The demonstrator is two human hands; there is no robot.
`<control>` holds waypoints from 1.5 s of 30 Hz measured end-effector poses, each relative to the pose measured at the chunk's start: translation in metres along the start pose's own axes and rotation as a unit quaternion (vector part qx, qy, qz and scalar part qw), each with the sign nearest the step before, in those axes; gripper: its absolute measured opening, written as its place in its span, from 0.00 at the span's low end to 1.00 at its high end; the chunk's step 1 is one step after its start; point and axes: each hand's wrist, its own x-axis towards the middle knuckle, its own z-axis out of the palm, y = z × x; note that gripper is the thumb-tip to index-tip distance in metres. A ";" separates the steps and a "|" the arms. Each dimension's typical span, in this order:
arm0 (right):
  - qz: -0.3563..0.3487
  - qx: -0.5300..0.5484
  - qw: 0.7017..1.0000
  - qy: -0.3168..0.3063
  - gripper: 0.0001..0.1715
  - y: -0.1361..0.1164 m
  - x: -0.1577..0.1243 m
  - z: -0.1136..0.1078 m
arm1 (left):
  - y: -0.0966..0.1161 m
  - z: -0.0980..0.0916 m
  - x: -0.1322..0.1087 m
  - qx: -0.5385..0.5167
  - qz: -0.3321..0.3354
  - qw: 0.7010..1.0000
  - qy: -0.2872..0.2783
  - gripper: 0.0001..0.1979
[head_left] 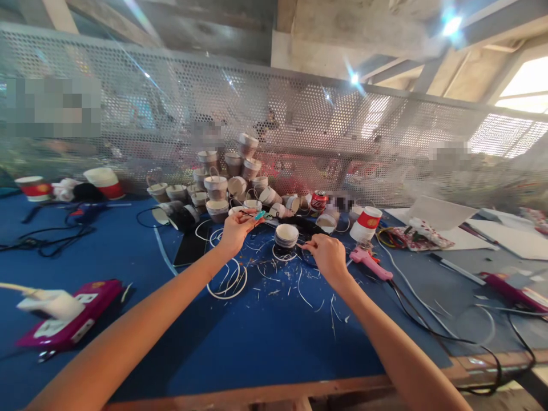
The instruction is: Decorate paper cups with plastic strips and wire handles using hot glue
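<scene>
My left hand [236, 228] is closed on a small tool with a teal handle [259, 215], held above the blue table [240, 337]. My right hand [326, 254] is pinched on a thin white strip [299, 246] just right of a small white cup [286, 235] that stands between the hands. Loops of white cord [226, 282] and several white scraps lie under and between my hands.
A pile of small white cups [222, 182] with handles is stacked at the back against a perforated metal screen [299, 125]. A pink glue gun [370, 262], red-banded paper cups [366, 224], a soda can [318, 201], a magenta power strip [68, 322] and black cables [428, 319] lie around.
</scene>
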 end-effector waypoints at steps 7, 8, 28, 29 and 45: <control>-0.048 0.014 0.998 -0.050 0.11 -0.002 0.001 0.001 | 0.004 -0.004 0.004 0.015 0.036 0.999 0.000 0.20; -0.052 0.001 0.997 -0.064 0.12 -0.002 0.002 0.001 | 0.004 -0.005 0.005 0.019 0.038 0.999 0.000 0.20; -0.029 -0.048 0.995 -0.080 0.10 0.000 0.002 0.000 | 0.005 -0.005 0.004 0.051 0.035 0.998 0.007 0.22; -0.025 -0.056 0.994 -0.088 0.11 0.000 0.003 0.000 | 0.005 -0.005 0.003 0.051 0.036 0.998 0.004 0.22; 0.018 0.006 0.999 -0.031 0.09 -0.002 -0.001 -0.001 | 0.003 0.000 -0.003 0.049 0.006 0.999 -0.007 0.24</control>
